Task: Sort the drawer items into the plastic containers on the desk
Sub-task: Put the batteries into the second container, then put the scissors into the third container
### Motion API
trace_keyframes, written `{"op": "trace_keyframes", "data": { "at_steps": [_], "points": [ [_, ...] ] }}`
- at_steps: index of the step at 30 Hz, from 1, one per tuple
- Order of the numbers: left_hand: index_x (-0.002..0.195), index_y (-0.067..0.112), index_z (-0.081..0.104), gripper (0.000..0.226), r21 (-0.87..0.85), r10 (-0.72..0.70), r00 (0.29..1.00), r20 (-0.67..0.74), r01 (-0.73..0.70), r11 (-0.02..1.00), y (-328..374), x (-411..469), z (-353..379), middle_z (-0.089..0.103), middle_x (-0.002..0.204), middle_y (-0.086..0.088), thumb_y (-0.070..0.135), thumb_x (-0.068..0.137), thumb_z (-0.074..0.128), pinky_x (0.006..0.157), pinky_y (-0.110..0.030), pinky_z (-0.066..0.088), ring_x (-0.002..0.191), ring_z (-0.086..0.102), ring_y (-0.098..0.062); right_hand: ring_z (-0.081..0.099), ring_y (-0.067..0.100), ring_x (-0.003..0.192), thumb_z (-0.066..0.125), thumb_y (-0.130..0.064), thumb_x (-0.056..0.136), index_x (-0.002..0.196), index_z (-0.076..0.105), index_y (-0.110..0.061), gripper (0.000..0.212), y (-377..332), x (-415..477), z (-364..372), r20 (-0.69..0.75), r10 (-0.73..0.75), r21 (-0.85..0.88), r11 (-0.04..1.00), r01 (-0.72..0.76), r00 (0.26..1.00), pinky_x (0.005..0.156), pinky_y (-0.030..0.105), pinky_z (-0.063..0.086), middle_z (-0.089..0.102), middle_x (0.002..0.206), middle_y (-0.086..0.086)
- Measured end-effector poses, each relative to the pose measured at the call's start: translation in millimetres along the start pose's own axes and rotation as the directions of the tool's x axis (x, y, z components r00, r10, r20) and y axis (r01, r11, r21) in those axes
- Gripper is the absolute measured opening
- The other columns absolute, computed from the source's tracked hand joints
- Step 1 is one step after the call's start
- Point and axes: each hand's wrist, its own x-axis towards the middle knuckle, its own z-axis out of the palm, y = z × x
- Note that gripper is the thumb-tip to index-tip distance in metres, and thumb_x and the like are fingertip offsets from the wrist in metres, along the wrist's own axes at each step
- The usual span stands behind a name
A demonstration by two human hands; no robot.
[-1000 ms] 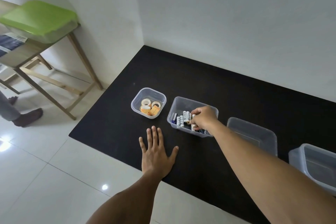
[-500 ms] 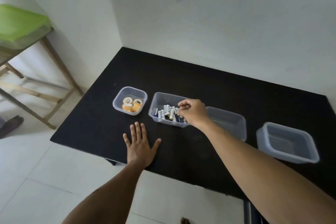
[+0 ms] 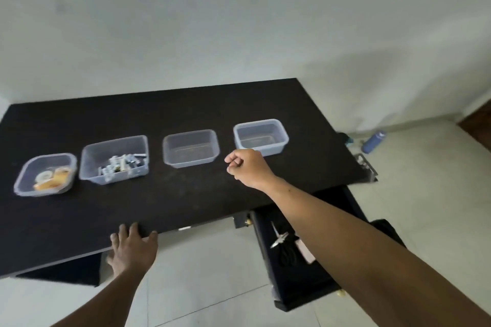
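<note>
At the lower left of the frame, the left hand (image 3: 132, 249) rests on the front edge of the black rectangular table (image 3: 186, 202), its fingers released and spread flat. At the lower right, an open black drawer (image 3: 300, 284) below the table edge holds a silvery metal tool (image 3: 278, 237) and a pale pink flat object (image 3: 305, 252). The right hand (image 3: 248, 167) hangs above the table right of centre, fingers clenched loosely with nothing seen in them. Beyond it stand 4 clear plastic containers in a row: a rounded one (image 3: 25, 180) with yellow and white tape rolls (image 3: 50, 176) at far left, a deeper tub (image 3: 90, 156) of batteries (image 3: 122, 164), then a shallow tub (image 3: 190, 150) and a bluish tub (image 3: 261, 138). A blue bottle (image 3: 374, 142) lies on the floor at right.
</note>
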Motion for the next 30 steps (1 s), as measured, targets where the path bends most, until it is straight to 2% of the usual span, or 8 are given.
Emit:
{"op": "trace_keyframes", "data": {
  "at_steps": [3,7,9,12,18,23,27,30],
  "points": [
    [0.129,0.019,0.06,0.039,-0.068,0.093,0.994,-0.05,-0.096,0.993,53.8,-47.7,24.8,0.057,0.137,-0.009,0.033,0.093,0.061,0.102,-0.054,0.037,0.126,0.05,-0.034,0.067,0.013,0.075,0.066,-0.01,0.086,0.102,0.072,-0.015,0.018,52.7,-26.7,-52.4,-0.012,0.06,-0.038,0.997,-0.06,0.998,0.079,0.029,0.058,0.069,0.085,0.0],
    [0.111,0.016,0.07,0.022,-0.242,0.157,0.986,-0.062,-0.168,0.956,116.9,-112.7,65.6,0.075,0.105,-0.01,0.02,0.09,0.064,0.082,-0.036,0.05,0.098,0.069,-0.033,0.067,0.01,0.073,0.069,-0.013,0.084,0.096,0.073,-0.02,0.015,118.5,-57.1,-107.5,0.011,0.114,-0.077,0.991,-0.112,0.993,0.075,0.026,0.056,0.067,0.079,-0.006],
    [0.106,0.018,0.072,0.018,-0.297,0.18,0.982,-0.05,-0.187,0.936,141.0,-141.5,83.6,0.076,0.094,-0.005,0.017,0.09,0.064,0.073,-0.027,0.047,0.087,0.071,-0.026,0.066,0.008,0.07,0.069,-0.012,0.084,0.094,0.073,-0.02,0.014,144.0,-71.7,-125.2,0.023,0.112,-0.085,0.99,-0.11,0.993,0.072,0.022,0.054,0.066,0.075,-0.008],
    [0.1,0.021,0.073,0.014,-0.339,0.151,0.987,-0.047,-0.158,0.927,168.8,-179.4,109.4,0.074,0.086,0.001,0.018,0.09,0.064,0.071,-0.025,0.049,0.077,0.068,-0.018,0.066,0.008,0.066,0.069,-0.009,0.083,0.089,0.072,-0.021,0.014,177.6,-96.6,-142.9,0.068,0.11,-0.089,0.991,-0.104,0.992,0.069,0.019,0.051,0.066,0.07,-0.008],
    [0.081,0.031,0.069,0.013,-0.416,0.068,0.998,0.001,-0.061,0.907,199.2,-224.6,141.9,0.07,0.072,0.008,0.02,0.088,0.064,0.068,-0.025,0.049,0.074,0.069,-0.021,0.065,0.005,0.063,0.068,-0.006,0.085,0.09,0.072,-0.019,0.014,221.2,-125.1,-150.2,0.168,0.144,-0.09,0.987,-0.13,0.975,0.055,0.014,0.044,0.068,0.071,-0.004],
    [0.081,0.031,0.068,0.01,-0.407,0.046,0.989,0.143,0.016,0.913,222.1,-235.1,161.9,0.073,0.083,0.003,0.024,0.087,0.064,0.072,-0.025,0.05,0.085,0.067,-0.021,0.07,0.014,0.063,0.065,-0.005,0.086,0.095,0.072,-0.013,0.014,242.5,-130.9,-142.8,0.2,0.185,-0.12,0.979,-0.163,0.962,0.044,0.011,0.042,0.071,0.072,0.007],
    [0.108,0.023,0.069,0.021,-0.36,0.041,0.96,0.277,0.064,0.931,232.4,-231.0,187.7,0.07,0.103,-0.002,0.027,0.088,0.064,0.079,-0.028,0.055,0.093,0.066,-0.022,0.071,0.015,0.064,0.068,-0.007,0.087,0.096,0.072,-0.014,0.012,257.3,-136.0,-134.6,0.212,0.22,-0.119,0.973,-0.199,0.952,0.046,0.011,0.043,0.073,0.078,0.012],
    [0.12,0.02,0.063,0.032,-0.263,0.076,0.948,0.308,0.008,0.965,234.3,-225.9,207.3,0.067,0.112,-0.004,0.028,0.089,0.064,0.084,-0.031,0.054,0.101,0.064,-0.025,0.074,0.02,0.069,0.069,-0.008,0.087,0.095,0.072,-0.016,0.011,270.7,-137.5,-129.8,0.211,0.246,-0.105,0.968,-0.229,0.946,0.049,0.014,0.045,0.07,0.07,0.003]
  ]
}}
